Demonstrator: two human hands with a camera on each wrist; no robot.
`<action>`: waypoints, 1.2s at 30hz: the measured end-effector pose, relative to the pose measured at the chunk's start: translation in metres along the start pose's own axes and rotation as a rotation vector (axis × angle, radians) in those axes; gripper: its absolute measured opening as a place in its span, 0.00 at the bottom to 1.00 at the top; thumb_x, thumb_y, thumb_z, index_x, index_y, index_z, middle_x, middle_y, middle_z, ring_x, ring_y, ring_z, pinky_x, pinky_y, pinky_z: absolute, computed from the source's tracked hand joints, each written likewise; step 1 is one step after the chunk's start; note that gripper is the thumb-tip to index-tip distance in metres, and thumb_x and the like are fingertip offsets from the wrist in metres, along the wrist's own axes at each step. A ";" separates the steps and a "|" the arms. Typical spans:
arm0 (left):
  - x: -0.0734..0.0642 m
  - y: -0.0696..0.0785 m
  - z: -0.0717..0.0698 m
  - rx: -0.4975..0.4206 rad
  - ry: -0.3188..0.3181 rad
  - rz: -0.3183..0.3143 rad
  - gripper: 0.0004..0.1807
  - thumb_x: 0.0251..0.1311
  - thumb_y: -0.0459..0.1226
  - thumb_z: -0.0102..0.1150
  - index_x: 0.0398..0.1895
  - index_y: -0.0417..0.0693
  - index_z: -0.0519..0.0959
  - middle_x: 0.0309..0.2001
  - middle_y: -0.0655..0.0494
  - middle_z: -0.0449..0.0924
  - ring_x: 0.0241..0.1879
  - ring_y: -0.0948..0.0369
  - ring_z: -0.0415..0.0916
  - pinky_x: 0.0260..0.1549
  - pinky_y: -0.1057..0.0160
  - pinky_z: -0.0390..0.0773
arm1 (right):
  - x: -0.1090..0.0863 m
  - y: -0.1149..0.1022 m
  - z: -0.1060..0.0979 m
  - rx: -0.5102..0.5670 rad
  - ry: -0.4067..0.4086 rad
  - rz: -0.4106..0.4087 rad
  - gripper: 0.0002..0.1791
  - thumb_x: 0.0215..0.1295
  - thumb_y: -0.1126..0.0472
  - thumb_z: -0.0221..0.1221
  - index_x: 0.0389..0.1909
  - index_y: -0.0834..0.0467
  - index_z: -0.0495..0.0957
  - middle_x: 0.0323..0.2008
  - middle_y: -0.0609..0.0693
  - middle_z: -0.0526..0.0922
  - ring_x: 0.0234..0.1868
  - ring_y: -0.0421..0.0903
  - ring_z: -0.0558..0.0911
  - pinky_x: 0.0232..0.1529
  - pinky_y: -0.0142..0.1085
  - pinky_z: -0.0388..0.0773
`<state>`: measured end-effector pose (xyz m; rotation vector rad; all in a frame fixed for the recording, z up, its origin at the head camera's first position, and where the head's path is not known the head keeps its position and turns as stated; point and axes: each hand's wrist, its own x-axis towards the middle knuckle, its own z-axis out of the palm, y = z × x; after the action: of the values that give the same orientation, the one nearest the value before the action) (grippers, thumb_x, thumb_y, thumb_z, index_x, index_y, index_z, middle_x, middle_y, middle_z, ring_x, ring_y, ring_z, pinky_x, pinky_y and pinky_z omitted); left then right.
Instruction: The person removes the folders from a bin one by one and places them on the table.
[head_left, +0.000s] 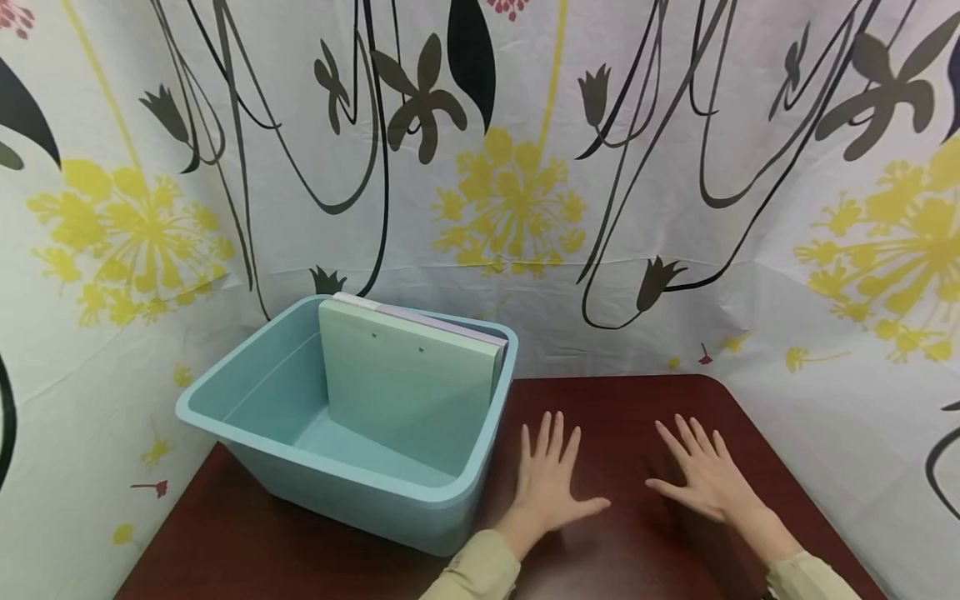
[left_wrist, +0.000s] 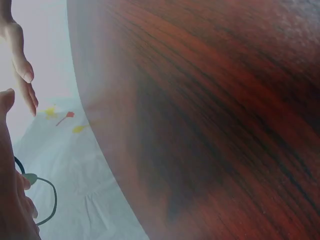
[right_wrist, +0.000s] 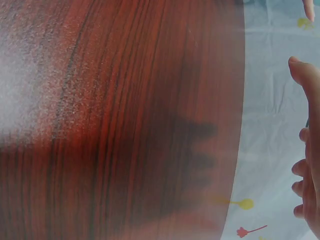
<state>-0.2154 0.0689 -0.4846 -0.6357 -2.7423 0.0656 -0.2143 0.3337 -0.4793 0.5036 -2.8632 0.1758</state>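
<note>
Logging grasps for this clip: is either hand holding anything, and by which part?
Nothing is held: the left hand and right hand are both empty, fingers spread.

Light-blue bin [head_left: 337,496], upright, left side of dark-red surface [head_left: 622,408]. Inside: pale-green folder [head_left: 412,383] standing on edge near far wall, thin lilac-edged item [head_left: 442,322] behind it.

My remote log: place type uncertain, booth-like — floral sheeting [head_left: 480,212] far, left and right; dark-red table [head_left: 626,442] near.
</note>
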 end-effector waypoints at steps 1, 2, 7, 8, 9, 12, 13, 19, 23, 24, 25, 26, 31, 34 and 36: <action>-0.001 -0.001 0.000 0.000 0.006 0.003 0.56 0.39 0.78 0.31 0.71 0.58 0.48 0.72 0.50 0.38 0.70 0.51 0.34 0.62 0.43 0.46 | 0.000 0.000 0.000 0.001 0.007 -0.003 0.49 0.53 0.34 0.54 0.70 0.56 0.49 0.66 0.69 0.51 0.66 0.66 0.48 0.60 0.62 0.41; -0.001 -0.001 0.000 0.000 0.011 0.005 0.56 0.39 0.78 0.31 0.71 0.58 0.48 0.72 0.50 0.38 0.70 0.51 0.34 0.62 0.43 0.46 | 0.000 0.000 -0.001 0.002 0.013 -0.005 0.48 0.53 0.34 0.54 0.69 0.56 0.51 0.66 0.69 0.51 0.66 0.66 0.48 0.61 0.62 0.40; -0.004 -0.003 -0.002 -0.003 0.026 0.015 0.56 0.40 0.78 0.30 0.71 0.58 0.48 0.72 0.49 0.38 0.70 0.51 0.33 0.62 0.43 0.45 | 0.002 -0.001 -0.002 -0.002 0.040 -0.015 0.48 0.52 0.35 0.55 0.67 0.58 0.54 0.65 0.70 0.53 0.66 0.66 0.49 0.60 0.62 0.43; -0.005 -0.003 -0.002 -0.001 0.028 0.016 0.56 0.40 0.78 0.30 0.71 0.58 0.48 0.72 0.49 0.38 0.70 0.51 0.34 0.62 0.43 0.46 | 0.002 -0.001 -0.002 -0.003 0.042 -0.016 0.47 0.52 0.35 0.55 0.67 0.58 0.54 0.65 0.70 0.53 0.66 0.66 0.50 0.59 0.62 0.44; -0.006 -0.004 -0.003 0.005 0.029 0.017 0.56 0.40 0.78 0.29 0.71 0.58 0.48 0.72 0.49 0.38 0.70 0.51 0.35 0.62 0.43 0.46 | 0.002 -0.001 -0.002 -0.005 0.047 -0.017 0.48 0.52 0.35 0.55 0.67 0.58 0.55 0.64 0.70 0.54 0.66 0.66 0.50 0.59 0.62 0.44; -0.008 -0.005 -0.004 0.003 0.027 0.020 0.56 0.40 0.78 0.29 0.71 0.58 0.48 0.72 0.49 0.37 0.70 0.51 0.34 0.62 0.43 0.46 | 0.002 -0.001 -0.001 -0.003 0.040 -0.015 0.48 0.51 0.34 0.55 0.68 0.58 0.54 0.65 0.70 0.53 0.66 0.66 0.50 0.60 0.62 0.42; -0.009 -0.005 -0.004 -0.003 0.025 0.022 0.56 0.39 0.78 0.29 0.71 0.58 0.47 0.72 0.49 0.37 0.70 0.51 0.33 0.62 0.43 0.45 | 0.002 0.000 -0.001 -0.004 0.038 -0.015 0.48 0.51 0.34 0.55 0.68 0.58 0.54 0.65 0.70 0.53 0.66 0.66 0.50 0.60 0.62 0.42; -0.016 -0.006 -0.007 -0.047 0.022 0.041 0.57 0.39 0.78 0.32 0.71 0.58 0.46 0.72 0.50 0.35 0.70 0.51 0.26 0.63 0.43 0.41 | 0.001 0.000 0.001 -0.018 0.064 -0.025 0.48 0.51 0.34 0.55 0.68 0.56 0.53 0.64 0.69 0.55 0.66 0.65 0.50 0.57 0.62 0.48; -0.019 -0.009 -0.019 -0.037 0.058 0.050 0.57 0.39 0.78 0.30 0.71 0.57 0.45 0.72 0.50 0.35 0.70 0.51 0.25 0.63 0.43 0.43 | 0.001 0.000 0.002 -0.014 0.063 -0.026 0.49 0.51 0.35 0.55 0.69 0.54 0.51 0.64 0.69 0.55 0.66 0.65 0.50 0.58 0.63 0.47; -0.020 -0.010 -0.023 -0.030 0.074 0.051 0.57 0.40 0.78 0.30 0.71 0.57 0.45 0.72 0.49 0.35 0.70 0.51 0.25 0.63 0.43 0.44 | 0.001 0.000 0.002 -0.009 0.057 -0.024 0.49 0.51 0.35 0.55 0.69 0.55 0.51 0.64 0.69 0.54 0.66 0.65 0.50 0.58 0.63 0.46; -0.021 -0.012 -0.027 -0.035 0.093 0.051 0.57 0.40 0.78 0.31 0.71 0.57 0.45 0.72 0.49 0.35 0.70 0.50 0.25 0.63 0.43 0.44 | 0.001 0.000 0.002 -0.007 0.046 -0.018 0.49 0.52 0.34 0.55 0.69 0.54 0.50 0.65 0.69 0.54 0.66 0.65 0.50 0.58 0.63 0.46; -0.022 -0.013 -0.031 -0.034 0.110 0.049 0.57 0.40 0.78 0.30 0.71 0.56 0.45 0.72 0.49 0.35 0.70 0.50 0.26 0.63 0.43 0.45 | 0.001 -0.001 0.001 -0.004 0.034 -0.013 0.49 0.52 0.34 0.55 0.70 0.54 0.49 0.65 0.69 0.53 0.66 0.66 0.50 0.58 0.63 0.46; -0.027 -0.019 -0.048 -0.051 0.171 0.045 0.58 0.40 0.78 0.30 0.72 0.56 0.42 0.72 0.48 0.32 0.70 0.50 0.27 0.62 0.42 0.45 | 0.000 -0.001 0.000 0.003 0.001 0.006 0.50 0.52 0.34 0.54 0.71 0.52 0.46 0.65 0.69 0.52 0.65 0.67 0.50 0.59 0.63 0.44; -0.030 -0.020 -0.055 -0.071 0.190 0.057 0.58 0.40 0.78 0.31 0.72 0.56 0.41 0.72 0.48 0.30 0.70 0.50 0.26 0.62 0.42 0.45 | 0.000 -0.001 0.000 0.008 -0.002 0.010 0.50 0.52 0.34 0.54 0.70 0.53 0.47 0.65 0.69 0.52 0.65 0.67 0.50 0.59 0.63 0.43; -0.033 -0.021 -0.061 -0.088 0.196 0.070 0.59 0.39 0.78 0.32 0.72 0.56 0.40 0.72 0.49 0.29 0.70 0.50 0.26 0.62 0.42 0.44 | 0.000 -0.001 0.000 0.018 -0.003 0.013 0.49 0.52 0.34 0.54 0.70 0.54 0.48 0.65 0.69 0.52 0.65 0.67 0.50 0.60 0.63 0.41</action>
<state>-0.1765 0.0339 -0.4346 -0.7220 -2.5455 -0.0972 -0.2139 0.3331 -0.4797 0.4888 -2.8709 0.2029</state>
